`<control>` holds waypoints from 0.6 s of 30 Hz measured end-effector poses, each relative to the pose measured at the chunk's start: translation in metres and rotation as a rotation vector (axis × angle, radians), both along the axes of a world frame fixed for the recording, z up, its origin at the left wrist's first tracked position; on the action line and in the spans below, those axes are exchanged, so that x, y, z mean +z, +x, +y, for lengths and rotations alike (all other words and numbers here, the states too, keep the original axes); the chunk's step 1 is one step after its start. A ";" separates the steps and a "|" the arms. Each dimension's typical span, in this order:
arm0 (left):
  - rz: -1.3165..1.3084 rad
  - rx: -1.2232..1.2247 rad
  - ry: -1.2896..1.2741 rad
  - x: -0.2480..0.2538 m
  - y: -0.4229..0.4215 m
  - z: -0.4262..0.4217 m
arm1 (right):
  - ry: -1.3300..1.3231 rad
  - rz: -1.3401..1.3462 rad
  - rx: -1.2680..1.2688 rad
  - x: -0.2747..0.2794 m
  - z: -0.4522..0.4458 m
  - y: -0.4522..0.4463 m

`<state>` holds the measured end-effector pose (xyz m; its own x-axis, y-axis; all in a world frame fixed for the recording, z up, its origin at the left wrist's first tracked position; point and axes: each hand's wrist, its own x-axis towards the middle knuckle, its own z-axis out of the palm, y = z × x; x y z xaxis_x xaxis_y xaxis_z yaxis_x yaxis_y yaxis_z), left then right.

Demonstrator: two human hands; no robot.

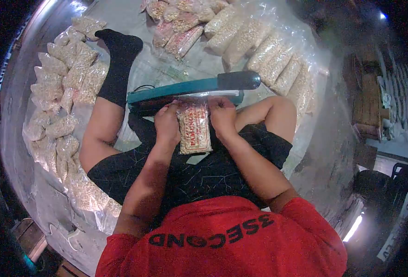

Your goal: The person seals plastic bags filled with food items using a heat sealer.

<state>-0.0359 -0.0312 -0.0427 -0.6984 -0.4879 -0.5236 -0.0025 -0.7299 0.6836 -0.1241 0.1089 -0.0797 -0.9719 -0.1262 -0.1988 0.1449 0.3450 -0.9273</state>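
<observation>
A clear plastic bag with red print [194, 129], packed with pale bean-like pieces, hangs between my hands over my lap. My left hand [167, 123] is closed on the bag's upper left edge, and my right hand [224, 116] grips its upper right side. The top of the bag meets the front of a teal heat sealer [176, 92], whose long arm ends in a black handle [238, 80] at the right. I cannot tell exactly how far the bag's mouth reaches into the sealer.
Filled clear bags [79, 69] line the left side of the grey floor sheet [162, 69]. Small red-printed bags [184, 40] lie beyond the sealer, with larger long filled bags [248, 41] to their right. My outstretched leg in a black sock [116, 64] borders the left bags.
</observation>
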 end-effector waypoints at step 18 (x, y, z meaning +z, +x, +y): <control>-0.005 -0.020 0.005 -0.020 0.001 -0.001 | 0.125 0.015 -0.003 0.002 0.000 0.001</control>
<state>-0.0347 -0.0327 -0.0629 -0.7053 -0.4714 -0.5294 -0.0206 -0.7329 0.6801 -0.1226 0.1093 -0.0775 -0.9752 -0.0979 -0.1984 0.1329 0.4576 -0.8792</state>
